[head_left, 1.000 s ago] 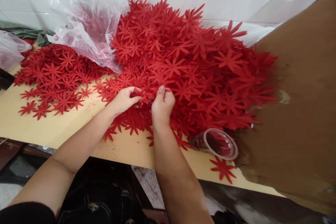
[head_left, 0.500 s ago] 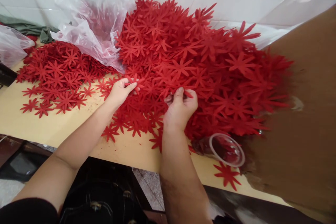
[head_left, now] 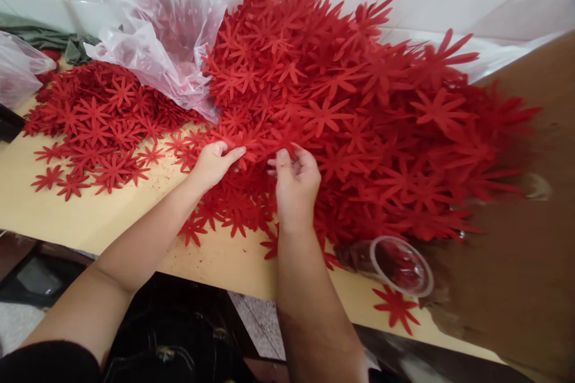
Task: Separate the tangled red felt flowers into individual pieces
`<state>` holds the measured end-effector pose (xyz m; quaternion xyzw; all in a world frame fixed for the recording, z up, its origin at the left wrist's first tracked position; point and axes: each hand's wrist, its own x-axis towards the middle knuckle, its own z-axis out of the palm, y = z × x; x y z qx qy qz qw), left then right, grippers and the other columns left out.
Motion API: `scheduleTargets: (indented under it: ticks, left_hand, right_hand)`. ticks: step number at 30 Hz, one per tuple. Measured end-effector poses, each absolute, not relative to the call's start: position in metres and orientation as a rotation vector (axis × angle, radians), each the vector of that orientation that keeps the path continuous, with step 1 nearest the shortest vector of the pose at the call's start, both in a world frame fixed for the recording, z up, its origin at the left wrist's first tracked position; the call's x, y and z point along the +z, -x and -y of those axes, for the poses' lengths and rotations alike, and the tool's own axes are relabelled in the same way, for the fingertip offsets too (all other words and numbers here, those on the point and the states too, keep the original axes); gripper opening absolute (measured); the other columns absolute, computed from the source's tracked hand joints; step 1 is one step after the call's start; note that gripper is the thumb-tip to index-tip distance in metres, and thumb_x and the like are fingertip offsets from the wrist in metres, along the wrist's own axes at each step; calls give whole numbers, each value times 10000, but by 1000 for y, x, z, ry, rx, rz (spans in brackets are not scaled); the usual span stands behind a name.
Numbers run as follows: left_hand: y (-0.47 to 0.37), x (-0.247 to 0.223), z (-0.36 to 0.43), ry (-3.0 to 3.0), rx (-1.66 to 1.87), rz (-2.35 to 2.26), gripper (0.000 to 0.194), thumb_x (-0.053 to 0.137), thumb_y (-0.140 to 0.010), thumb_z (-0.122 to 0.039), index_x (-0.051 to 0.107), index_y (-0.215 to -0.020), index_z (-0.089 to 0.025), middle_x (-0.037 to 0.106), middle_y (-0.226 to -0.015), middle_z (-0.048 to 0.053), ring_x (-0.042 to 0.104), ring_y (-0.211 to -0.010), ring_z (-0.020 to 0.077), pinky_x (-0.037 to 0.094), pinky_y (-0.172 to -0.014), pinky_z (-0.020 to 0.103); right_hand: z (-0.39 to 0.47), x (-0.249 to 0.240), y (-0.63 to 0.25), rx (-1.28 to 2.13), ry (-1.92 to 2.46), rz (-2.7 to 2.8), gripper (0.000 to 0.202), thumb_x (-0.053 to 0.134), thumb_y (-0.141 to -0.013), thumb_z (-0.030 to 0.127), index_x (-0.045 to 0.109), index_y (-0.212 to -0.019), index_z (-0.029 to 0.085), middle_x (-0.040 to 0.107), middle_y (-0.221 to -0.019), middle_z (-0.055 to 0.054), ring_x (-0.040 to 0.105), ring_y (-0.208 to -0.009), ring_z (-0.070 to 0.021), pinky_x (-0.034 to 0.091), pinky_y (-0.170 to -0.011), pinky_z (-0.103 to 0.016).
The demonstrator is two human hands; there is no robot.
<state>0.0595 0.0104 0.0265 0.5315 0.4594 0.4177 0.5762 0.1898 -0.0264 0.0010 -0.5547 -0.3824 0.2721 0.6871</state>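
Red flower-shaped pieces with narrow petals form a large heap (head_left: pixel 341 102) in the middle and right of the table. A lower pile (head_left: pixel 96 119) of the same pieces lies at the left. My left hand (head_left: pixel 218 161) is closed, thumb against fingers, on a red flower piece (head_left: pixel 238 145) at the heap's front left edge. My right hand (head_left: pixel 297 182) is close beside it on the right, thumb and fingers curled at a red flower piece (head_left: pixel 290 142) in front of the heap. The fingertips partly blend with the red behind them.
A clear plastic cup (head_left: pixel 402 266) lies on its side at the front right, a single red flower (head_left: pixel 396 307) beside it. Brown cardboard (head_left: pixel 507 263) stands at the right. Clear plastic bags (head_left: pixel 162 54) rest at the back left. The pale table (head_left: pixel 90 215) ends near my forearms.
My right hand has moved left, closer to my left hand, and its fingers have shifted around a red piece. The camera view has shifted slightly.
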Motion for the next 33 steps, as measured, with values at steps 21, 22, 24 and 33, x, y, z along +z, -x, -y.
scheduleTargets:
  ticks: [21,22,24,33]
  left_hand:
    - [-64,18,-5,-1254,1008,-882,166,556,-790,-239,536,-663,-133,533,-550,-42,462,-522,50,386,-588,200]
    - [-63,19,-5,-1267,1000,-897,183,532,-805,-219,532,-643,-133,530,-537,-41,460,-510,48,384,-579,196]
    - [-61,21,-6,-1293,970,-911,246,491,-830,-210,523,-599,-132,517,-509,-38,450,-485,46,379,-562,193]
    - [-58,20,-8,-1403,905,-1060,336,509,-836,-294,510,-538,-139,464,-454,-48,412,-437,47,328,-514,209]
  right_hand:
    - [32,6,-174,596,1171,905,220,599,-736,398,614,-763,180,598,-665,17,562,-592,-97,502,-607,-257]
    - [32,6,-176,582,1174,874,214,590,-743,396,607,-769,184,589,-654,22,559,-578,-93,494,-583,-246]
    - [30,3,-182,560,1173,801,201,568,-761,394,584,-786,195,573,-639,33,553,-546,-85,479,-535,-229]
    - [32,-6,-180,500,1161,1059,414,611,-734,379,545,-1113,226,559,-1200,-87,552,-1100,-190,460,-945,-396]
